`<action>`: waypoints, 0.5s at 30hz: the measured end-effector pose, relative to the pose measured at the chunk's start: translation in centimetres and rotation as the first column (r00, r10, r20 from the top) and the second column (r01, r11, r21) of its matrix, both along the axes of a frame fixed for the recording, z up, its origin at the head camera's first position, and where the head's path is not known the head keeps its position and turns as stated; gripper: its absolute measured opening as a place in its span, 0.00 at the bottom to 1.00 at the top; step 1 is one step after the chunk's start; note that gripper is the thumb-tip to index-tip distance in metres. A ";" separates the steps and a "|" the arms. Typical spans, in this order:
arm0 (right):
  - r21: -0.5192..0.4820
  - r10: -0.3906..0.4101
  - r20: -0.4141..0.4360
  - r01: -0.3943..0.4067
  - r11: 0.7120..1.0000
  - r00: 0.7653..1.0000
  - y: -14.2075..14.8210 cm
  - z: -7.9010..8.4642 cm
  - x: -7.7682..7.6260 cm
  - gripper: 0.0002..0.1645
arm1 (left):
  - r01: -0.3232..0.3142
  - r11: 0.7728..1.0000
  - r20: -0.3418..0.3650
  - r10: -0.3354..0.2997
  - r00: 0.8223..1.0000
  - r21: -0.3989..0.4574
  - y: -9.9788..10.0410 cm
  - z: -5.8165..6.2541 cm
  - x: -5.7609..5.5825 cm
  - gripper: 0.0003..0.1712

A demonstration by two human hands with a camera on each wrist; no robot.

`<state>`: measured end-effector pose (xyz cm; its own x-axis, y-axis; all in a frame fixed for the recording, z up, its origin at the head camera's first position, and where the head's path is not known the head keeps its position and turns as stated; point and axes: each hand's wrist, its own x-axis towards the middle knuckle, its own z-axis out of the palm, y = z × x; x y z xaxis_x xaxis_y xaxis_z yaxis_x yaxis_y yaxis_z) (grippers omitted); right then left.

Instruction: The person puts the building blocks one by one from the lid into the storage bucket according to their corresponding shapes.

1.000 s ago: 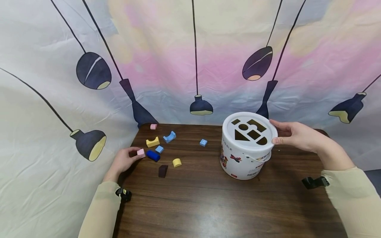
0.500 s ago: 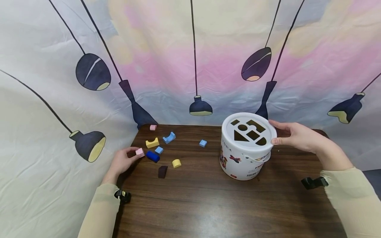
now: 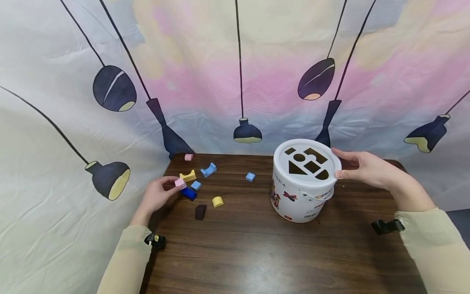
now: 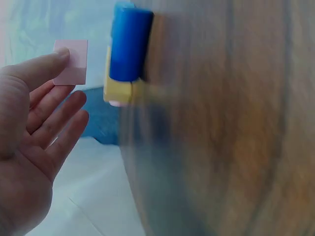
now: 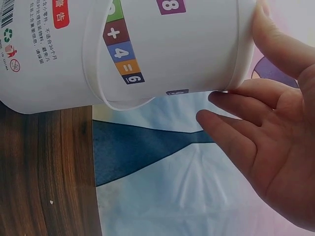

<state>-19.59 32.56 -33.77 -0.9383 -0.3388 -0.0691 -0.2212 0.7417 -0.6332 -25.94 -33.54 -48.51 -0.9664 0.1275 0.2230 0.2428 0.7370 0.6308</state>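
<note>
My left hand (image 3: pixel 156 196) pinches a small pink block (image 3: pixel 180 183) between thumb and fingertips at the table's left side. In the left wrist view the block (image 4: pixel 71 64) shows a flat square face, with the other fingers spread below it. Right beside it lies a dark blue cylinder block (image 3: pixel 189 194), partly overlapped by my hand and the pink block in the head view. My right hand (image 3: pixel 371 168) holds the lid edge of a white bucket (image 3: pixel 293 200), thumb in front and index finger behind. Shaped holes pierce its lid (image 3: pixel 280 157).
Around the left hand lie a yellow arch block (image 3: pixel 188 176), a light blue arch block (image 3: pixel 209 170), a small blue block (image 3: pixel 196 185), a dark brown block (image 3: pixel 200 212) and a yellow half-round block (image 3: pixel 218 201). Another blue block (image 3: pixel 250 177) and a pink block (image 3: pixel 189 157) sit farther back.
My left hand has lifted the pink block and moved it slightly right and away, over beside the dark blue cylinder. The right hand and the bucket stay where they were.
</note>
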 end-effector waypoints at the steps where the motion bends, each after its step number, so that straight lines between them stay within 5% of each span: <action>1: -0.001 0.001 -0.001 -0.001 1.000 1.000 0.0 0.0 0.0 0.53 | 0.010 1.000 0.002 -0.010 1.000 0.011 0.3 0.2 0.0 0.25; 8: 0.017 0.006 -0.014 -0.005 1.000 1.000 0.0 0.1 0.1 0.52 | 0.052 0.997 -0.007 -0.052 0.999 0.064 3.1 1.9 -0.2 0.27; 15: 0.019 0.001 -0.013 -0.001 1.000 1.000 -0.1 0.2 0.1 0.52 | 0.182 0.978 -0.068 -0.176 0.982 0.105 6.4 3.6 -0.1 0.21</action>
<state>-19.51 32.45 -33.56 -0.9387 -0.3388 -0.0634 -0.2303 0.7533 -0.6160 -26.06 -27.17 -44.88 -0.9151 0.2688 0.3005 0.4032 0.6051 0.6865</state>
